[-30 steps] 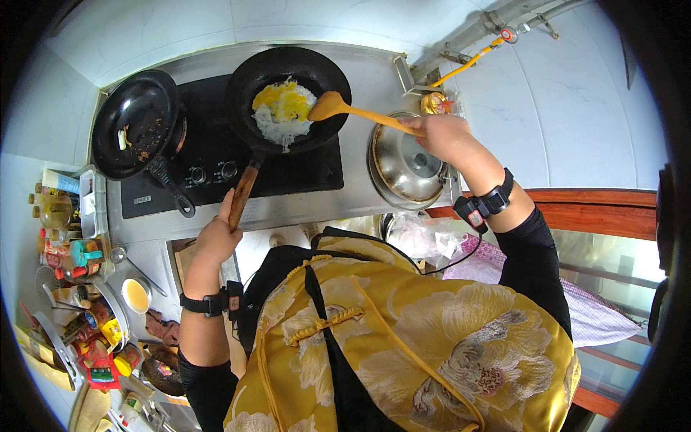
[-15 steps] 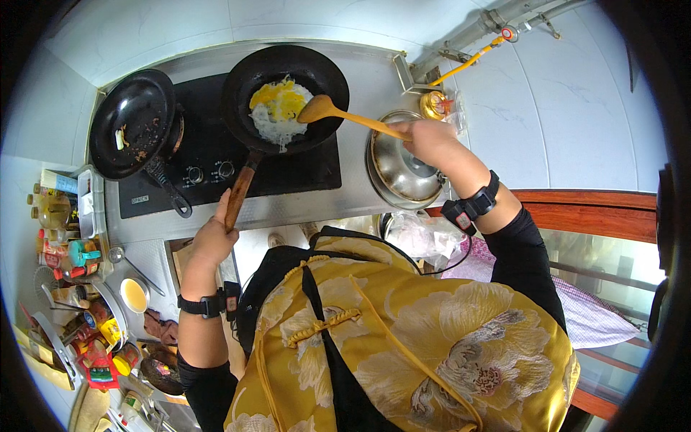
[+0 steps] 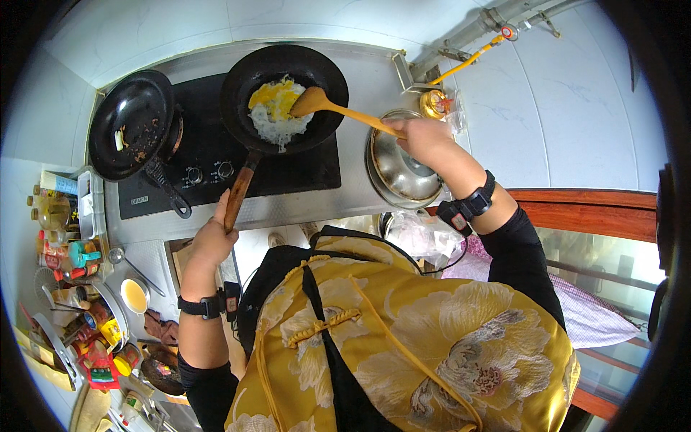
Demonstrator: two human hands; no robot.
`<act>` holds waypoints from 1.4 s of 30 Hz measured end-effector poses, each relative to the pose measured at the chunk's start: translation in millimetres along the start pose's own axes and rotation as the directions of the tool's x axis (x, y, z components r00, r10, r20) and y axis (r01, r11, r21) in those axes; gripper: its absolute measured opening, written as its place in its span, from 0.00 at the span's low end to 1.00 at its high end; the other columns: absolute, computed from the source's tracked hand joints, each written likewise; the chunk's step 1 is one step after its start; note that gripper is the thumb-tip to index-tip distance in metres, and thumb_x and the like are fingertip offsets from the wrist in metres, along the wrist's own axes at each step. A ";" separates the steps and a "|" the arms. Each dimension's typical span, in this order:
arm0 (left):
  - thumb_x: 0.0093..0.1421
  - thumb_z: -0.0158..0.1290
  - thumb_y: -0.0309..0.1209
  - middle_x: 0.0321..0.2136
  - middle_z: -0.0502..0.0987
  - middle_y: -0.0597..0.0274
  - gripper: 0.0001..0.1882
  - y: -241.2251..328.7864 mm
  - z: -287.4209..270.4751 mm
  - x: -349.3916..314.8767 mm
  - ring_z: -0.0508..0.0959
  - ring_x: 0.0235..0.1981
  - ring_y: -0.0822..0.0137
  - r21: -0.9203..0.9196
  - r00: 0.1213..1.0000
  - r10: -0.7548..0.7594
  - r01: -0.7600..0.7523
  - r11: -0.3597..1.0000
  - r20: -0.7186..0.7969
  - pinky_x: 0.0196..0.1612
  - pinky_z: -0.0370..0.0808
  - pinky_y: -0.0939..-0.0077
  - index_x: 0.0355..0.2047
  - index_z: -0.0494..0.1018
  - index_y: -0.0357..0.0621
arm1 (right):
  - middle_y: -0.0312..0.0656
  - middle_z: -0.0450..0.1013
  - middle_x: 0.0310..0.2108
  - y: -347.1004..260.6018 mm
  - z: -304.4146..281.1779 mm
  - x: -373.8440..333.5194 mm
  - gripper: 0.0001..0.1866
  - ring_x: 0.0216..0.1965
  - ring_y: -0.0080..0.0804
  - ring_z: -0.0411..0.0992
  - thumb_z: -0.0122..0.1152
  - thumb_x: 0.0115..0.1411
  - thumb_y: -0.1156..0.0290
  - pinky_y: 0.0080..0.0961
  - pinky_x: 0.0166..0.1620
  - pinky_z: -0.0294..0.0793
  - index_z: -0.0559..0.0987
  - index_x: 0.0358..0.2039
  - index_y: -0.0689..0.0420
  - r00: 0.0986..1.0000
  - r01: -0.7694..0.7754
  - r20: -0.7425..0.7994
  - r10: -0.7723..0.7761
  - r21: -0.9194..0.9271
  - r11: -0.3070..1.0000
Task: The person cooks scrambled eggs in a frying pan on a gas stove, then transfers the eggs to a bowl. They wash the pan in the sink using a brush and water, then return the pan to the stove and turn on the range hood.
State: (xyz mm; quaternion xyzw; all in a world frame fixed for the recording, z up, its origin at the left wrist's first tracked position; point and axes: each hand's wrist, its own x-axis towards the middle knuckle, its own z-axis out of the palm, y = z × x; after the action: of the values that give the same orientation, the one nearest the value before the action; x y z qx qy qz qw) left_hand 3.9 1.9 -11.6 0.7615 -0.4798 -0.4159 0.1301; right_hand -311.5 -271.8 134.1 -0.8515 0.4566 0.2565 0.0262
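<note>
A dark wok (image 3: 327,83) with a wooden handle sits on the right side of the black gas hob (image 3: 288,176). In it lies a partly set egg (image 3: 277,119), yellow on top with white around the lower edge. My left hand (image 3: 214,239) is closed round the end of the wok's handle. My right hand (image 3: 430,140), to the right of the wok, grips the shaft of a wooden spatula (image 3: 345,112). The spatula's blade reaches over the egg's right side, and I cannot tell whether it touches. The fingers of my right hand are partly hidden.
Left on the hob, a tilted black frying pan (image 3: 137,108) holds a few food scraps. A metal pan with a lid (image 3: 407,173) stands below my right hand. A bowl of yellowish liquid (image 3: 134,295), a ladle (image 3: 116,255) and several bottles crowd the left counter.
My right hand and the spatula have shifted slightly left and up, so the blade is farther over the egg. My left hand and the wok stay nearly still.
</note>
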 end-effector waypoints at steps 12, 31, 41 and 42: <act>0.52 0.53 0.28 0.41 0.76 0.41 0.48 6.7 -5.1 -0.9 0.76 0.42 0.44 0.037 0.995 -0.080 0.078 0.996 0.052 0.46 0.73 0.58 0.67 0.38 0.72 | 0.40 0.77 0.33 -1.8 6.5 2.2 0.25 0.33 0.39 0.76 0.58 0.56 0.65 0.34 0.36 0.75 0.71 0.54 0.32 0.997 0.044 -0.062 -0.045 -0.012 0.999; 0.52 0.54 0.29 0.38 0.76 0.40 0.49 2.3 -3.2 -0.9 0.76 0.40 0.42 0.045 1.000 -0.009 0.008 0.999 0.018 0.45 0.73 0.56 0.67 0.37 0.70 | 0.44 0.77 0.36 -53.7 10.4 31.7 0.24 0.38 0.44 0.76 0.51 0.60 0.61 0.39 0.39 0.75 0.67 0.59 0.36 0.995 0.096 -0.036 -0.094 0.057 0.994; 0.50 0.55 0.32 0.38 0.77 0.43 0.49 10.6 -7.8 -0.6 0.77 0.39 0.43 0.122 0.999 -0.031 0.029 0.992 0.020 0.44 0.74 0.54 0.67 0.38 0.71 | 0.43 0.74 0.41 -71.3 26.1 31.3 0.25 0.41 0.42 0.75 0.51 0.61 0.63 0.38 0.40 0.74 0.65 0.60 0.38 0.998 0.046 -0.041 -0.041 0.123 0.991; 0.50 0.55 0.32 0.38 0.78 0.44 0.49 10.9 -8.4 -0.4 0.77 0.39 0.43 0.116 0.999 -0.033 0.030 0.993 0.023 0.44 0.74 0.54 0.67 0.38 0.71 | 0.43 0.74 0.41 -71.6 26.4 32.0 0.25 0.41 0.42 0.75 0.51 0.61 0.63 0.38 0.40 0.74 0.65 0.60 0.38 0.999 0.036 -0.035 -0.033 0.110 0.993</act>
State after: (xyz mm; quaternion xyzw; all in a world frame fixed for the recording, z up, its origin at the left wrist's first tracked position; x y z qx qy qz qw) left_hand 3.5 -5.0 0.3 0.7699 -0.4925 -0.3991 0.0733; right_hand -251.3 -247.2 82.9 -0.8605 0.4558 0.2163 0.0704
